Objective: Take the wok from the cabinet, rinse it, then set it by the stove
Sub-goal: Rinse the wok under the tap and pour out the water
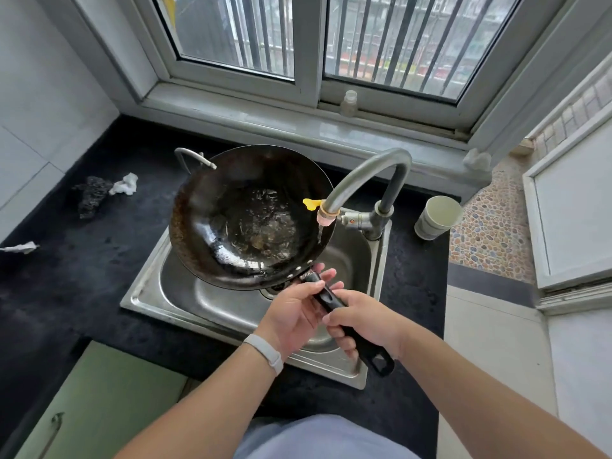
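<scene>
A black wok (248, 217) is held above the steel sink (149, 293), tilted a little, with water pooled and rippling in its bottom. Its long black handle (331, 301) points toward me. My left hand (294, 313) grips the handle close to the bowl, and my right hand (364, 323) grips it further back. A thin stream of water falls from the curved grey tap (364, 173) onto the wok's right rim. The wok has a metal loop handle (192, 157) on its far side.
Dark countertop (82, 260) surrounds the sink. A black scrubber (91, 195) and crumpled tissue (126, 184) lie at the left. A paper cup (437, 217) stands right of the tap. A small bottle (349, 102) sits on the windowsill. Green cabinet door (99, 402) is below.
</scene>
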`<state>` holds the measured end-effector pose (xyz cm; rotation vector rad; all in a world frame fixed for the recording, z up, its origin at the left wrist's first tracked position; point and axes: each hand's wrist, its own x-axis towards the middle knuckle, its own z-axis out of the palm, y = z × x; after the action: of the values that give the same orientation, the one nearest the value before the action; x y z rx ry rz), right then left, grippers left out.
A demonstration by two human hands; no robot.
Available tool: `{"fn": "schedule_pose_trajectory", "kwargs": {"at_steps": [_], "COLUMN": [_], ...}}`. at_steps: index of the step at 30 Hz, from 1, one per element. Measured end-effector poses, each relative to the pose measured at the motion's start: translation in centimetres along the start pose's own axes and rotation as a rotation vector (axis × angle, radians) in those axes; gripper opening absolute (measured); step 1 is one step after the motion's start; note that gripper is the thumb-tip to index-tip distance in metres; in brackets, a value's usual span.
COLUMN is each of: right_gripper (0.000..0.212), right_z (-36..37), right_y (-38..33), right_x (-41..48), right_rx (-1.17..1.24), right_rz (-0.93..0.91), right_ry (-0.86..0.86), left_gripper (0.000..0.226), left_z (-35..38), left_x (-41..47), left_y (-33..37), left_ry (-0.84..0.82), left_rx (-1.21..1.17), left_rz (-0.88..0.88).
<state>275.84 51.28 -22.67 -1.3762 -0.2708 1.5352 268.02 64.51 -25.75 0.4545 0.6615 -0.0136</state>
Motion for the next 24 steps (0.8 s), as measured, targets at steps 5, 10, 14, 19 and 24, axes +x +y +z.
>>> {"fn": "schedule_pose_trajectory", "kwargs": {"at_steps": [5, 10, 14, 19, 24], "right_gripper": [0.009, 0.029, 0.018, 0.011, 0.013], "right_z": [-0.5, -1.8, -1.5, -1.0, -1.1], "right_y": [0.6, 0.2, 0.4, 2.1, 3.0], "right_x": [0.2, 0.3, 0.4, 0.4, -0.2], "right_rx": [-0.137, -0.182, -0.299, -0.344, -0.278], "right_rz": [0.034, 0.140, 0.103, 0.048, 0.080], "right_ry": [0.030, 0.016, 0.114, 0.189, 0.174], "left_gripper": [0.025, 0.022, 0.022, 0.023, 0.021], "left_z": [-0.2, -0.3, -0.4, -0.4, -0.4], "left_x": [0.1, 0.8, 1.2, 0.7, 0.2], "left_y": [-0.3, -0.7, -0.9, -1.4, -2.1], "left_ry": [0.022, 0.065, 0.090, 0.093, 0.093], "left_rx": [0.081, 0.165, 0.142, 0.190, 0.222], "left_rz": [0.003, 0.028, 0.031, 0.008, -0.012]}}
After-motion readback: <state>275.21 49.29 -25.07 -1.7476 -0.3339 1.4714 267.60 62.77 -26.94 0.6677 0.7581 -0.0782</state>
